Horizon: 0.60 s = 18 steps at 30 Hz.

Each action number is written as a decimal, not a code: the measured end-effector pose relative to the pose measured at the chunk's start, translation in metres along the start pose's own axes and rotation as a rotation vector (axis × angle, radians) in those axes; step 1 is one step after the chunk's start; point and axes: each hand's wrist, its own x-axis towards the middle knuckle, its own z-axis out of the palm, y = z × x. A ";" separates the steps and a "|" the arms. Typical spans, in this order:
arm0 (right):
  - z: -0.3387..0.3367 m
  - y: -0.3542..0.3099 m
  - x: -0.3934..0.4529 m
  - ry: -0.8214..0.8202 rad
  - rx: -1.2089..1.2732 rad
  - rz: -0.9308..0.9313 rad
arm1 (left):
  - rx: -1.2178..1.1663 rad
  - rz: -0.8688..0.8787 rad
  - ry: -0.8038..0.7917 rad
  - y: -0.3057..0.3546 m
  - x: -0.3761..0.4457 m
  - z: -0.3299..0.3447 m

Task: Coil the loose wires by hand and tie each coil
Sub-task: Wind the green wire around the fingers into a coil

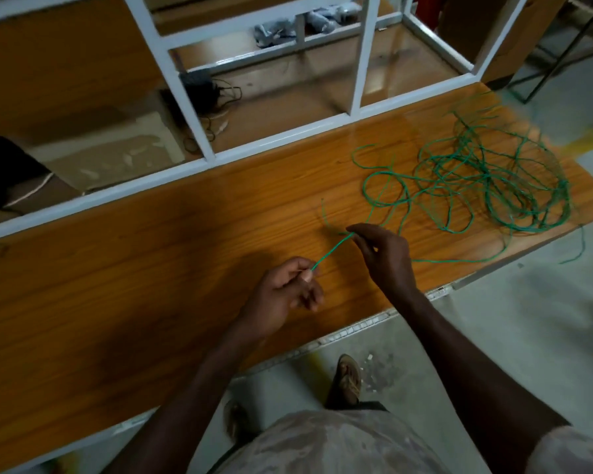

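The left hand [285,289] pinches one end of a green wire [332,249] between thumb and forefinger; the remaining fingers are curled loosely toward the palm. The right hand [384,254] grips the same wire a short way along, with the fingertips closed on it from above. Between the two grips the wire runs straight and taut, rising from the left pinch up to the right pinch.

Just beyond the right grip, short wire ends [324,213] stick up and away from the fingers. Past the right grip, toward the far right, the wire continues into a loose tangle of green wire [493,179] lying on the wooden tabletop [151,268]. The tangle consists of many overlapping open loops, none tied. One strand runs from below the right wrist along the near edge of the table, and one end [574,254] hangs over that edge.

Both hands are held above the tabletop, near its front edge. Whether they touch the surface cannot be determined.

Beyond the hands, at the back of the table, stands a white metal frame [199,121]. Behind it lies a dark adapter with black cables [202,88]. Below the grips, a sandalled foot [348,378] rests on the concrete floor [493,336].
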 end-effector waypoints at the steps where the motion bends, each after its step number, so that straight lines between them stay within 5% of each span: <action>1: 0.012 -0.011 -0.002 -0.010 0.010 -0.003 | -0.062 -0.049 -0.067 0.004 -0.012 -0.013; 7: 0.087 -0.098 -0.013 -0.083 0.097 -0.088 | -0.237 -0.084 -0.284 0.033 -0.078 -0.079; 18: 0.148 -0.134 -0.043 -0.517 -0.089 -0.156 | -0.520 0.376 0.257 0.072 -0.081 -0.155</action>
